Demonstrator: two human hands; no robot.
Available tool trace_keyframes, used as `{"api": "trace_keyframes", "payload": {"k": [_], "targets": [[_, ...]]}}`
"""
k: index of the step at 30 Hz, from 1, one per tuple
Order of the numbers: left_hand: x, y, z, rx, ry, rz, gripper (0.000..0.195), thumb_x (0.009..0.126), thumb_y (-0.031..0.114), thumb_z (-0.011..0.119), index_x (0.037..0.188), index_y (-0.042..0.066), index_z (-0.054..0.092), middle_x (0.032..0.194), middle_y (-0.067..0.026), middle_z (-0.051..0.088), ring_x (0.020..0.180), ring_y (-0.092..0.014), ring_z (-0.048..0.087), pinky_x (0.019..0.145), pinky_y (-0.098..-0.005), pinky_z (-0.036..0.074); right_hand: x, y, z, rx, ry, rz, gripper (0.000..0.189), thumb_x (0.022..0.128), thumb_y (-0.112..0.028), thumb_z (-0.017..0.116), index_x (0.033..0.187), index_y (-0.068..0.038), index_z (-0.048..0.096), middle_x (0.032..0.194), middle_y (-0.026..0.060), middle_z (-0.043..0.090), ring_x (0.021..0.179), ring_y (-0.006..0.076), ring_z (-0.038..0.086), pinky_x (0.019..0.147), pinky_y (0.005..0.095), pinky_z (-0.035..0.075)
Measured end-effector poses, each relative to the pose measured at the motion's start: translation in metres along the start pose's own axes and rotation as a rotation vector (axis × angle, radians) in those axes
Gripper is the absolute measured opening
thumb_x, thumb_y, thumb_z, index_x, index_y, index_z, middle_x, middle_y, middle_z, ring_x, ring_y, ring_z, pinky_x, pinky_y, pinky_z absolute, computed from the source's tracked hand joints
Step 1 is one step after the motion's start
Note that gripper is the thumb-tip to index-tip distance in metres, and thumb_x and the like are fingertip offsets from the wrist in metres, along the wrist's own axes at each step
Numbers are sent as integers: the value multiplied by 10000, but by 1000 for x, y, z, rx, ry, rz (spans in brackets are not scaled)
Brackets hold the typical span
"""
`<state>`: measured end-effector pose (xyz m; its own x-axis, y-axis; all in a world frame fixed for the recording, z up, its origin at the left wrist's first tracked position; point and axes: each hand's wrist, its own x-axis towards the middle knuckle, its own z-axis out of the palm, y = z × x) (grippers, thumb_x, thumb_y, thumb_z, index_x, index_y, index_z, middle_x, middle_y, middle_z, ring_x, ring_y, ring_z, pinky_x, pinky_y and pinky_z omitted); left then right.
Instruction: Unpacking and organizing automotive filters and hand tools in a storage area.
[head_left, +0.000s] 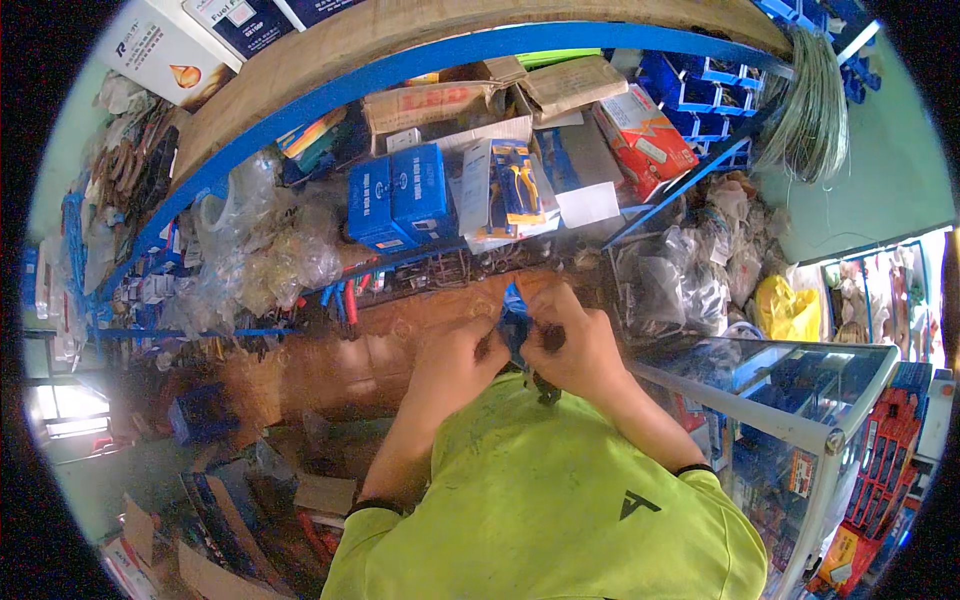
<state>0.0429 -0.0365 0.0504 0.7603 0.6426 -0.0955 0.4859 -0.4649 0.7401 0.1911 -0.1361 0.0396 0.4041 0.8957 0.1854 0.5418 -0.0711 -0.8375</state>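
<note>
Both hands meet in front of the chest, over the yellow-green shirt (570, 480). Between them is a small blue and dark packet (514, 319), perhaps plastic; its exact kind cannot be made out. My left hand (461, 352) pinches its left side between thumb and fingers. On the other side my right hand (577, 337) grips it, fingers curled. A small dark object (545, 390) hangs just below the right hand, against the shirt; whether it joins the packet is unclear. The fingers hide part of the packet.
Ahead, a blue-framed shelf (465, 45) carries blue boxes (401, 196), carded pliers (519, 184) and cardboard boxes (427, 105). Clear plastic bags (247, 240) crowd its left side. A glass display case (780, 420) stands close on the right. Wire coils (814, 112) hang upper right. Open cartons (217, 570) lie lower left.
</note>
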Motion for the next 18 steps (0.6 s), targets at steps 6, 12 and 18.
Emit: {"api": "trace_keyframes", "payload": {"k": [6, 12, 18], "targets": [[2, 9, -9, 49, -31, -62, 170, 757, 173, 633, 828, 22, 604, 706, -196, 597, 681, -384, 601, 618, -441, 459, -2, 18, -2, 168, -113, 6, 467, 701, -166, 742, 1095, -58, 515, 789, 131, 655, 698, 315, 658, 610, 381, 525], [3, -17, -24, -98, 15, 227, 235, 797, 74, 587, 657, 2, 414, 570, -61, 347, 508, -102, 334, 469, -287, 329, 6, 64, 3, 224, -254, -124, 1020, 558, -309, 880, 1376, -65, 323, 1288, 174, 501, 1085, 350, 574, 868, 408, 492], [2, -21, -44, -295, -79, 352, 259, 803, 68, 570, 625, -1, 394, 546, -47, 328, 499, -112, 322, 456, -307, 277, 14, 67, 39, 47, -385, -102, 1086, 558, -342, 851, 1438, -122, 254, 1286, 207, 504, 1024, 416, 570, 806, 461, 501]]}}
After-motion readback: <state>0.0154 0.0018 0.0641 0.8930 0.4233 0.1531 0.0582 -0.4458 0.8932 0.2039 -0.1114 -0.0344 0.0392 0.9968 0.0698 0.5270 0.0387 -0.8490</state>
